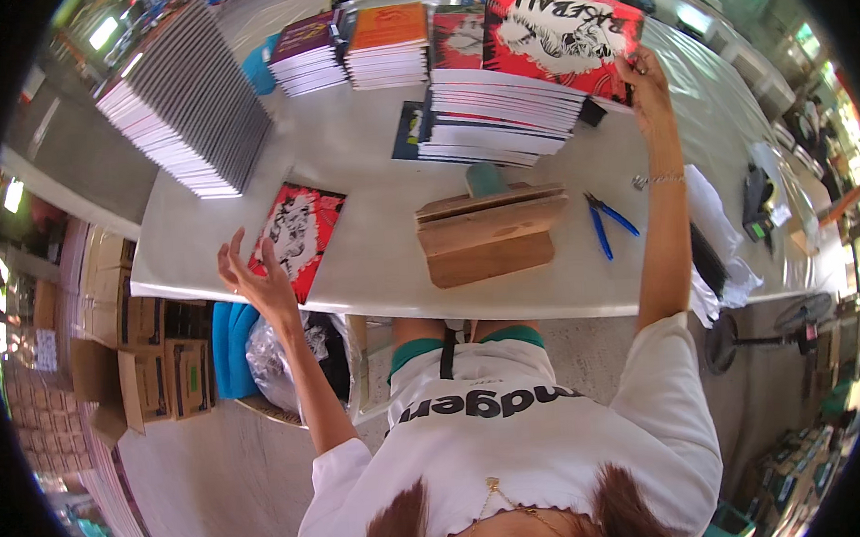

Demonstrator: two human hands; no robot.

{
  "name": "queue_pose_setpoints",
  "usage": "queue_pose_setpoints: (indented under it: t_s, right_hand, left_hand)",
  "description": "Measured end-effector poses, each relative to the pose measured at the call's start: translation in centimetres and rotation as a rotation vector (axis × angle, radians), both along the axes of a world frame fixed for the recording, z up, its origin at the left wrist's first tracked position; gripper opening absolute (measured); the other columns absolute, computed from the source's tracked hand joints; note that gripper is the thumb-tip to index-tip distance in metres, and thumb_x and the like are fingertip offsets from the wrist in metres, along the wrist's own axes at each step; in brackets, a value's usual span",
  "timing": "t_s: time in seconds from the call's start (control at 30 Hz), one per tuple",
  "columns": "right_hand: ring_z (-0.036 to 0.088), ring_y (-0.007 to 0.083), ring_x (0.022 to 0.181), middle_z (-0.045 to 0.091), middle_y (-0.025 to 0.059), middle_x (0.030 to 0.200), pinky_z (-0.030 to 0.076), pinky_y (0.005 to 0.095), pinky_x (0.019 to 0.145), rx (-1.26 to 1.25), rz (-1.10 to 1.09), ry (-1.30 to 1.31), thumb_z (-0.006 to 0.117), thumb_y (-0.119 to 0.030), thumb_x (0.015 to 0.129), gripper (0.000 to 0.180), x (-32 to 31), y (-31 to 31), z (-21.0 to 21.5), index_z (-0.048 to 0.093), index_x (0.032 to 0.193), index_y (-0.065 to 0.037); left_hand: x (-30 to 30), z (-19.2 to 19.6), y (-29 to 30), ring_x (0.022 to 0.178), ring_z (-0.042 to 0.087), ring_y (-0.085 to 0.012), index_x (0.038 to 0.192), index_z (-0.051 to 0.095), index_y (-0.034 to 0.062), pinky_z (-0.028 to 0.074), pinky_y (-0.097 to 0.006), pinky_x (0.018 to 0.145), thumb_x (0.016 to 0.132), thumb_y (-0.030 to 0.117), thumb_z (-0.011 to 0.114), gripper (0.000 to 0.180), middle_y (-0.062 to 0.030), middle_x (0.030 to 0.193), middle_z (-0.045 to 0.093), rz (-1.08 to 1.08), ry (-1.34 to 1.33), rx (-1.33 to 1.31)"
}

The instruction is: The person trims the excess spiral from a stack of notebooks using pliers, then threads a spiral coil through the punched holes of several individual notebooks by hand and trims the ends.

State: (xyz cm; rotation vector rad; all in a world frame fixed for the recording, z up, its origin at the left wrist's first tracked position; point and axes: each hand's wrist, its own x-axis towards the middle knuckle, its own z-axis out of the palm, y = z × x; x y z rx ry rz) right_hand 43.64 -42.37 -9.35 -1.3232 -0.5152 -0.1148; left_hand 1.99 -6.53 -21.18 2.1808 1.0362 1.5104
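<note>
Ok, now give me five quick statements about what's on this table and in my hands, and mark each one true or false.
1. The right hand holds a large red book. True.
2. The wooden stand is between the flat red book and the blue-handled pliers. True.
3. The left hand grips the pliers. False: it is open beside the flat red book, and the pliers lie on the table.
4. The orange-topped stack is left of the purple-topped stack. False: it is to its right.
5. A bracelet circles the right wrist. True.
</note>
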Motion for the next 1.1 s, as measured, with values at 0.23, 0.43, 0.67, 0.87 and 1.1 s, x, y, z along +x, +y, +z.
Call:
queue_pose_setpoints:
  t_s: [0.23, 0.43, 0.67, 0.87, 1.1]
  right_hand:
    - [0.055, 0.0091, 0.107, 0.058, 0.0005, 0.113, 0.045, 0.0263, 0.094, 0.301, 0.163, 0.199, 0.055, 0.009, 0.090, 0.042, -6.8, -5.8, -8.2, 0.053, 0.129, -0.006]
    - [0.054, 0.0118, 0.116, 0.058, 0.0022, 0.125, 0.043, 0.0306, 0.102, 0.376, 0.310, 0.185, 0.058, 0.004, 0.091, 0.041, -10.7, -7.6, -11.3, 0.053, 0.130, -0.008]
    - [0.051, 0.0148, 0.116, 0.056, 0.0054, 0.125, 0.039, 0.0283, 0.100, -0.282, 0.016, 0.231, 0.051, 0.006, 0.093, 0.043, -16.1, -2.1, -12.7, 0.049, 0.135, -0.005]
    - [0.048, 0.0240, 0.115, 0.050, 0.0124, 0.129, 0.038, 0.0308, 0.100, -0.658, 0.016, -0.246, 0.049, 0.011, 0.085, 0.056, -17.8, -2.7, -14.1, 0.047, 0.139, -0.007]
    - [0.055, 0.0317, 0.107, 0.064, 0.0167, 0.108, 0.039, 0.0393, 0.101, -1.126, -0.685, -0.428, 0.058, -0.003, 0.081, 0.040, -5.0, -20.8, -11.4, 0.064, 0.120, -0.009]
  left_hand:
    - [1.8, 1.6, -5.0, 0.127, 0.038, -0.0286, 0.121, 0.059, 0.0060, 0.035, -0.046, 0.103, 0.090, 0.014, 0.066, 0.033, -0.0122, 0.128, 0.051, -0.161, -0.010, 0.012]
    - [3.7, 2.1, -9.6, 0.127, 0.040, -0.0261, 0.127, 0.055, 0.0051, 0.031, -0.042, 0.106, 0.095, 0.020, 0.061, 0.036, -0.0105, 0.132, 0.050, -0.348, -0.035, -0.167]
    - [7.7, 0.1, -13.6, 0.125, 0.045, -0.0227, 0.136, 0.045, 0.0031, 0.036, -0.038, 0.105, 0.089, 0.017, 0.068, 0.053, -0.0114, 0.138, 0.045, -0.901, -0.234, -0.520]
    - [9.0, -1.7, -11.9, 0.118, 0.049, -0.0195, 0.129, 0.050, 0.0053, 0.039, -0.032, 0.101, 0.080, 0.008, 0.076, 0.055, -0.0101, 0.138, 0.044, -1.063, -0.229, -0.643]
    - [9.4, 0.0, -7.7, 0.114, 0.051, -0.0169, 0.139, 0.042, 0.0068, 0.039, -0.031, 0.100, 0.083, 0.006, 0.072, 0.063, -0.0084, 0.132, 0.049, -1.142, -0.161, -0.666]
